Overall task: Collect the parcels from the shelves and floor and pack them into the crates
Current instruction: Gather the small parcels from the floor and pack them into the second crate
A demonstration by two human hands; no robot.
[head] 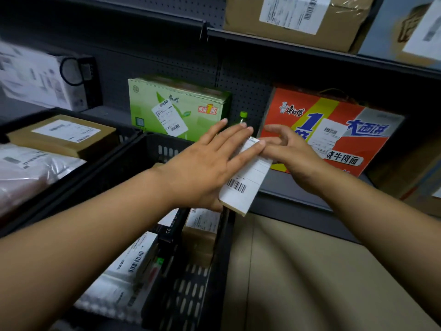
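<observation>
A small flat parcel (248, 177) with a white barcode label is held between both hands above the right rim of the black crate (195, 283). My left hand (210, 161) lies flat on the parcel's labelled face with straight fingers. My right hand (293, 151) supports it from behind and the right, its fingers partly hidden. Inside the crate lie several labelled parcels, among them a brown box (200, 237) and a white box (136, 261). A green carton (176, 108) and a red noodle carton (334, 132) stand on the shelf behind.
A second crate (128, 137) at left holds a brown box (64, 134) and a plastic-wrapped parcel (28, 170). A green-capped bottle (242, 118) stands between the cartons. A brown box (298, 17) sits on the upper shelf. Beige floor (310, 283) lies at right.
</observation>
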